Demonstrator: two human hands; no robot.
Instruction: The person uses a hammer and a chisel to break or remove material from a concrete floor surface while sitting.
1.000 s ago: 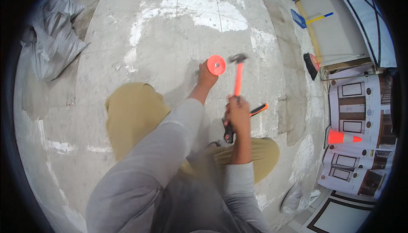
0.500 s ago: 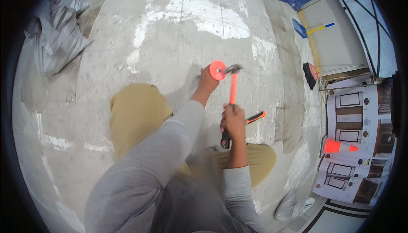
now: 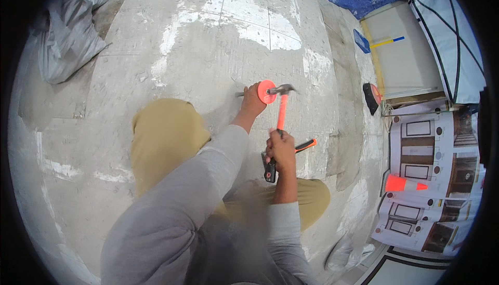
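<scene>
My left hand (image 3: 253, 101) is wrapped round a chisel with a round orange hand guard (image 3: 266, 92). The chisel's grey metal tip (image 3: 239, 95) sticks out on the left, close to the floor. In my closed right hand (image 3: 281, 149) is a claw hammer (image 3: 282, 111) with an orange and black handle. Its metal head lies against the middle of the guard, at the chisel's struck end. Beside my right hand, a second tool with an orange and black handle (image 3: 306, 146) rests on the floor, partly hidden by the hand.
Grey floor (image 3: 218, 61) with white patches surrounds me. A crumpled pale sack (image 3: 73, 46) lies far left. On the right are a blue-headed tool with a yellow handle (image 3: 362, 41), a black and red object (image 3: 371, 98), an orange cone (image 3: 400, 183) and a printed sheet (image 3: 436, 144).
The hammer head, blurred by motion before, now shows sharply against the chisel's guard. My right hand has shifted slightly down and left. The whole view has turned a little.
</scene>
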